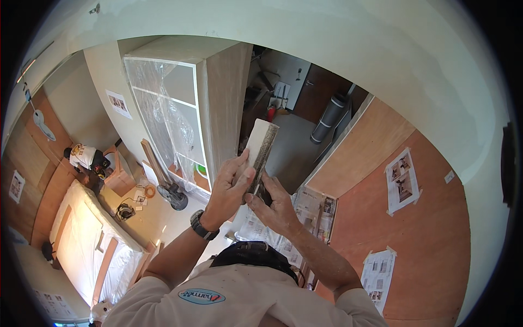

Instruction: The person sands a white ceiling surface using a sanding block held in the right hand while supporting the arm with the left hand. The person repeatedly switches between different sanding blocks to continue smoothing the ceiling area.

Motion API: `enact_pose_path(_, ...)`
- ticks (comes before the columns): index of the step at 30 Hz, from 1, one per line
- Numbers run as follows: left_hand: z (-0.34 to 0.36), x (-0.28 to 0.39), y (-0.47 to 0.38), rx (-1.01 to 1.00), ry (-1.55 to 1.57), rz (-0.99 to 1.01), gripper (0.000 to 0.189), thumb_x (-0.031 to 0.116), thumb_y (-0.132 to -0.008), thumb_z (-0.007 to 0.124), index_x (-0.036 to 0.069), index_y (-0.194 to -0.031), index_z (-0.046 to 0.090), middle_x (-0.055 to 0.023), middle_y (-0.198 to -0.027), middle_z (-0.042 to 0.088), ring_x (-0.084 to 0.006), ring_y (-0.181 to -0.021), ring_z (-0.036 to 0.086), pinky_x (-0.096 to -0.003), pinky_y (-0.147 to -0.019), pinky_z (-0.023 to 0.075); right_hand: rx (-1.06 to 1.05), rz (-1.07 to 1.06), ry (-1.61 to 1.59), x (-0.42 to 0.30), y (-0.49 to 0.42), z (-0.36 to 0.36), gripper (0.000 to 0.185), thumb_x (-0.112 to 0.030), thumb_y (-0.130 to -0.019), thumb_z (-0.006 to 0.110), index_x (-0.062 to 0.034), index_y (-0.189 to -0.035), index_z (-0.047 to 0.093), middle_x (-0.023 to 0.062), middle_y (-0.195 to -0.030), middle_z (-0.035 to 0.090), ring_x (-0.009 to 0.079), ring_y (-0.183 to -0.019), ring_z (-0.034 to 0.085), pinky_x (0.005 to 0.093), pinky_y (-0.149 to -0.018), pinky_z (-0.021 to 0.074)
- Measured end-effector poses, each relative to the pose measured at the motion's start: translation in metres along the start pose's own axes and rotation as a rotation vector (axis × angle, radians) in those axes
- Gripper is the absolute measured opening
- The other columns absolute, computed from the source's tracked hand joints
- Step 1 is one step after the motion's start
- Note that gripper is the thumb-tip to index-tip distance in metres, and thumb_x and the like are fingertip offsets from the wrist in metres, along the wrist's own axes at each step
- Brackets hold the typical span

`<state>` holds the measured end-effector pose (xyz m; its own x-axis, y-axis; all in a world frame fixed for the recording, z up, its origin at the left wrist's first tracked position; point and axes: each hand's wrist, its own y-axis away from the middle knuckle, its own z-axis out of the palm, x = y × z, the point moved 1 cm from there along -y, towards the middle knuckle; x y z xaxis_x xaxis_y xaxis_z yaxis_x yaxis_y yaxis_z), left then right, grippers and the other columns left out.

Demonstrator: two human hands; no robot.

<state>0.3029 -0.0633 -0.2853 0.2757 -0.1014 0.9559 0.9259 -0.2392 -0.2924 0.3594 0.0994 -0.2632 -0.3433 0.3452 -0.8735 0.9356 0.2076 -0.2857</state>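
Note:
A long, narrow block (260, 141) is tilted up in front of my chest. It has a pale flat face and a rough, speckled grey side, and looks like a sanding block. My left hand (229, 182), with a black watch (203, 225) on its wrist, grips the block along its left side, the thumb lying over the face. My right hand (278, 203) pinches the lower end, where a dark part shows between the fingers. Whitish dust marks both hands. The fingers hide the underside of the block.
Plastic film covers a tall cabinet (163, 110) ahead. Newspaper sheets (261, 229) lie on the floor below me. Plywood panels (400, 245) with taped prints stand at right. Leftward are a plastic-wrapped mattress (81, 241), a corded tool (125, 211) and a bending person (88, 159).

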Motion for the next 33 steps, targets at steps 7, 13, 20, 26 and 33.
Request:
enact_pose_path(7,0.004,0.007,-0.007,0.004,0.342,0.013,0.067,0.011,-0.097,0.069,-0.001,-0.154,0.037,-0.0161,-0.133,0.056,-0.0200,-0.121,0.059,-0.0341,-0.105,0.0481,-0.022,-0.003,-0.157,0.018,0.000,0.001,0.071,-0.017,-0.098,0.071,0.0040,-0.157,0.037,0.0205,-0.140,0.055,0.0234,-0.131,0.054,0.0329,-0.111,0.0419)
enact_pose_path(13,-0.009,0.009,-0.012,-0.067,0.436,-0.061,0.071,0.005,-0.092,0.071,-0.004,-0.153,0.035,-0.0147,-0.135,0.057,-0.0202,-0.123,0.060,-0.0337,-0.106,0.0483,-0.082,0.082,-0.510,0.024,0.000,-0.002,0.062,-0.015,-0.101,0.067,0.0027,-0.155,0.042,0.0176,-0.144,0.054,0.0204,-0.135,0.051,0.0325,-0.114,0.0378)
enact_pose_path(20,-0.012,0.011,-0.016,-0.114,0.399,0.067,0.075,0.009,-0.088,0.077,-0.002,-0.151,0.039,-0.0154,-0.139,0.057,-0.0212,-0.124,0.060,-0.0365,-0.109,0.0462,-0.148,0.197,-0.846,0.043,-0.017,-0.038,0.054,-0.028,-0.100,0.070,0.0019,-0.143,0.056,0.0080,-0.120,0.059,0.0130,-0.111,0.055,0.0279,-0.104,0.0413)
enact_pose_path(26,-0.005,0.004,-0.016,-0.210,0.270,0.034,0.084,0.010,-0.085,0.081,-0.002,-0.157,0.037,-0.0164,-0.148,0.053,-0.0232,-0.134,0.054,-0.0379,-0.116,0.0397,-0.155,0.193,-0.612,0.034,-0.034,-0.047,0.089,-0.046,-0.089,0.080,-0.0004,-0.154,0.040,0.0163,-0.138,0.058,0.0267,-0.130,0.054,0.0409,-0.114,0.0394)
enact_pose_path(33,-0.003,0.000,-0.018,-0.230,0.147,0.094,0.090,0.005,-0.087,0.079,-0.002,-0.161,0.029,-0.0163,-0.153,0.050,-0.0223,-0.138,0.051,-0.0363,-0.116,0.0387,-0.266,0.195,-0.756,0.047,-0.039,-0.064,0.096,-0.048,-0.084,0.085,0.0000,-0.155,0.039,0.0189,-0.143,0.054,0.0283,-0.135,0.051,0.0439,-0.116,0.0391)
